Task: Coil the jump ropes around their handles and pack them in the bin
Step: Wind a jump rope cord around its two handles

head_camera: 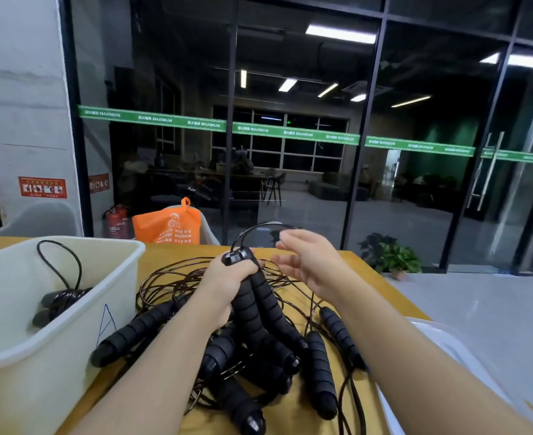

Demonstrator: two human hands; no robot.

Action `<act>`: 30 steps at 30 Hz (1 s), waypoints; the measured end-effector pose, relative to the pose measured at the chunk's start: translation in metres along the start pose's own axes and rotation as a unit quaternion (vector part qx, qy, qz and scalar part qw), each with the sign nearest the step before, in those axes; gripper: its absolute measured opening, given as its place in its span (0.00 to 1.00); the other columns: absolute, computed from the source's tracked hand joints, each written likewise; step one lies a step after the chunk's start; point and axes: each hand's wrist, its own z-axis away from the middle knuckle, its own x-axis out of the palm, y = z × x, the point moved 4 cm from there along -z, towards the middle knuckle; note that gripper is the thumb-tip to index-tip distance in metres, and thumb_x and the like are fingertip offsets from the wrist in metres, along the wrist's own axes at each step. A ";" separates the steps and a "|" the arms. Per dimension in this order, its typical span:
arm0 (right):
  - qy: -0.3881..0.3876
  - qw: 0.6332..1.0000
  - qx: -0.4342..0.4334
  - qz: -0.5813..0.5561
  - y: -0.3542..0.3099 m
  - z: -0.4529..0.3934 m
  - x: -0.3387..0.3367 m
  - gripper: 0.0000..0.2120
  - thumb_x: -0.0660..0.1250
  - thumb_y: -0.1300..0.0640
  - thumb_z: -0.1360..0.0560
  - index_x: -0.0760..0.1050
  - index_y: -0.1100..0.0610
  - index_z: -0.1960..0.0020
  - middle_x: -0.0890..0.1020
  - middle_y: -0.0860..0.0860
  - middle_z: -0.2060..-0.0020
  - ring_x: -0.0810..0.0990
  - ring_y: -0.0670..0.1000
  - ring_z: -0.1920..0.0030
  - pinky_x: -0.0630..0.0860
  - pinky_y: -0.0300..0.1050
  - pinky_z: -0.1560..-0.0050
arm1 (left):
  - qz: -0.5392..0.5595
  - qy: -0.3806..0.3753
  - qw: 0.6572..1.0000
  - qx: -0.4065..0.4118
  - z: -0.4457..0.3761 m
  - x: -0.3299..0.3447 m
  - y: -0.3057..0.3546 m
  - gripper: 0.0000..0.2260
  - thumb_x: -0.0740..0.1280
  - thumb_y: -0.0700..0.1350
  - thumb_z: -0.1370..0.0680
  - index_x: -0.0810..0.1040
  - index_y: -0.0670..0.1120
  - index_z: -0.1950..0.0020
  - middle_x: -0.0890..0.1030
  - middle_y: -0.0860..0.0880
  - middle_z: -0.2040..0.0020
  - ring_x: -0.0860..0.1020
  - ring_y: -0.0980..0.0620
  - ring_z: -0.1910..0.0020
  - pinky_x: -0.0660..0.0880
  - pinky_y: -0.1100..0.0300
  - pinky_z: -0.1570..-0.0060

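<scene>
head view: the left hand (pixel 224 284) grips a pair of foam handles (pixel 260 296) upright above the rope pile (pixel 259 356) on the surface (pixel 290 412). the right hand (pixel 309 262) is spread, holding nothing that i can see, beside the cord loop (pixel 259 229). one coiled rope (pixel 61 301) lies in the bin (pixel 39 356). the cord looks springy and tangle-prone; best held at the grippy foam.

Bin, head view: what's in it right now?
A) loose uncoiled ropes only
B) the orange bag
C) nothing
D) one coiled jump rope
D: the bin holds a single coiled jump rope, its cord wound round the paired handles with one loop sticking up; the other ropes lie in a pile on the table, outside it.
</scene>
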 end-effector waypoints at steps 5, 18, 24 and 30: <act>-0.027 0.988 -0.025 0.148 0.048 0.014 -0.010 0.06 0.67 0.55 0.22 0.76 0.52 0.46 0.82 0.51 0.50 0.81 0.49 0.49 0.78 0.41 0.51 | 0.077 0.020 0.997 0.024 0.005 -0.003 -0.004 0.06 0.66 0.35 0.25 0.81 0.44 0.54 0.85 0.47 0.60 0.82 0.45 0.56 0.78 0.48 0.48; -0.021 0.955 -0.078 0.284 0.092 0.042 -0.013 0.08 0.62 0.50 0.20 0.75 0.47 0.42 0.81 0.42 0.51 0.79 0.41 0.50 0.75 0.41 0.47 | 0.239 -0.120 0.958 -0.100 0.015 0.014 -0.048 0.18 0.61 0.40 0.22 0.85 0.44 0.68 0.85 0.44 0.58 0.82 0.45 0.55 0.75 0.45 0.43; -0.044 0.955 -0.086 0.281 0.097 0.047 -0.003 0.09 0.61 0.50 0.19 0.75 0.46 0.40 0.81 0.43 0.50 0.79 0.42 0.49 0.76 0.44 0.44 | 0.253 -0.111 0.957 -0.087 0.018 0.014 -0.050 0.19 0.60 0.40 0.22 0.86 0.44 0.67 0.85 0.44 0.57 0.83 0.47 0.56 0.77 0.46 0.49; -0.091 0.951 -0.095 0.279 0.089 0.056 0.002 0.19 0.66 0.47 0.23 0.68 0.42 0.34 0.78 0.39 0.43 0.77 0.38 0.44 0.75 0.40 0.41 | 0.261 -0.019 0.964 -0.037 0.014 0.005 -0.052 0.08 0.64 0.40 0.23 0.80 0.39 0.50 0.84 0.42 0.53 0.84 0.47 0.57 0.80 0.49 0.56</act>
